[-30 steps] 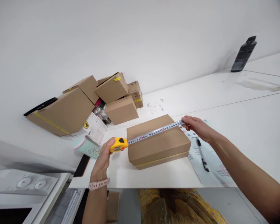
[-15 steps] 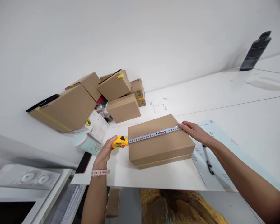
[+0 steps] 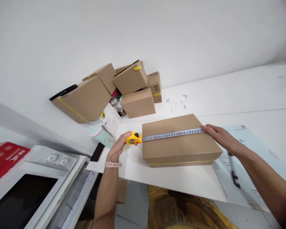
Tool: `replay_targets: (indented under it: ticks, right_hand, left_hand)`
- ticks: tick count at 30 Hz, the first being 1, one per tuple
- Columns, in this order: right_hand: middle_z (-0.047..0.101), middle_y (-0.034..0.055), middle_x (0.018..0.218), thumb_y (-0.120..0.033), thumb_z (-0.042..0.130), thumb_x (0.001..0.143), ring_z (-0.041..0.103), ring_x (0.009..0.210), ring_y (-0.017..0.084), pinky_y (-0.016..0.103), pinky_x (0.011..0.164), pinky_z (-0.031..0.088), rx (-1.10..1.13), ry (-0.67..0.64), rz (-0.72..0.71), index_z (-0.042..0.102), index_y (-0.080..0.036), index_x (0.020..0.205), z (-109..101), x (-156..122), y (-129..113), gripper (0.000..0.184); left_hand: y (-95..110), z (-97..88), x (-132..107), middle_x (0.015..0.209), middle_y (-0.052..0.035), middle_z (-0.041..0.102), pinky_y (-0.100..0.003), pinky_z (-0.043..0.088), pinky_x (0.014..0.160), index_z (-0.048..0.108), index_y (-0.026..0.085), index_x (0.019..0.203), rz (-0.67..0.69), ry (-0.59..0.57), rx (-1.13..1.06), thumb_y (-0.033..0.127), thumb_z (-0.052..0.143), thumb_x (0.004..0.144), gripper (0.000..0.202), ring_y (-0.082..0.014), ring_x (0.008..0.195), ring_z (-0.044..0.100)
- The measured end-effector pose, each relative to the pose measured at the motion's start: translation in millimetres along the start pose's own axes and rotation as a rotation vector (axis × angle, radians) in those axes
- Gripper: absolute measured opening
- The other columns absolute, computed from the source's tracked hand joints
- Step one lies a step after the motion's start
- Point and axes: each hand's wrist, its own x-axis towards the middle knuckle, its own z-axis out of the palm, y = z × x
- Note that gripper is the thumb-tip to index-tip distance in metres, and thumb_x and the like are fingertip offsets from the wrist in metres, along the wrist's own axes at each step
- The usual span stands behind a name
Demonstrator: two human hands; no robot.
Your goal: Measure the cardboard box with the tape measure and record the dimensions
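Note:
A flat cardboard box (image 3: 181,146) lies on the white table (image 3: 240,95) in front of me. A white measuring tape blade (image 3: 173,134) is stretched across its top from left to right. My left hand (image 3: 120,146) grips the yellow tape measure case (image 3: 133,138) at the box's left edge. At the box's right edge my right hand (image 3: 219,135) presses the tape's end down with closed fingers.
A heap of cardboard boxes (image 3: 109,89) leans against the wall at the back left, with a mint cup (image 3: 102,135) and a black phone (image 3: 97,152) near it. A paper sheet (image 3: 250,152) with a black pen (image 3: 233,171) lies right of the box. A white device (image 3: 38,178) sits lower left.
The tape was lowered onto the box top and my right hand drew in to the box's right edge. My view swung left, so the box and hands appear shifted right.

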Motion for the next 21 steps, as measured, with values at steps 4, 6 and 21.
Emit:
replay_targets:
  ticks: [4,6,21]
  right_hand:
    - [0.062,0.0047,0.077,-0.076,0.059,0.087,0.055,0.070,0.023,0.036,0.060,0.042,0.018,0.001,-0.013,0.060,-0.025,0.082,0.6,-2.0,-2.2,0.052]
    - [0.061,0.0046,0.075,-0.076,0.058,0.088,0.055,0.069,0.023,0.036,0.059,0.040,0.017,0.007,-0.028,0.060,-0.025,0.082,0.8,-2.0,-2.7,0.051]
    - [0.062,0.0040,0.077,-0.066,0.059,0.091,0.052,0.072,0.021,0.034,0.064,0.040,-0.056,0.065,-0.111,0.057,-0.024,0.073,-16.5,-0.9,-32.4,0.046]
  left_hand:
    - [1.2,1.1,0.5,0.092,-0.0107,0.081,-0.035,0.054,0.080,0.078,0.015,0.091,0.000,-0.009,-0.003,0.060,0.070,0.078,0.047,-0.0279,0.080,0.073]
    - [1.6,1.2,-0.1,0.093,-0.0105,0.081,-0.035,0.054,0.081,0.078,0.015,0.092,0.000,-0.014,-0.006,0.060,0.069,0.079,0.048,-0.0272,0.080,0.073]
    - [38.3,16.2,-48.7,0.098,-0.0088,0.074,-0.031,0.056,0.073,0.074,0.016,0.114,0.119,-0.089,0.032,0.053,0.078,0.078,0.051,-0.0246,0.083,0.072]
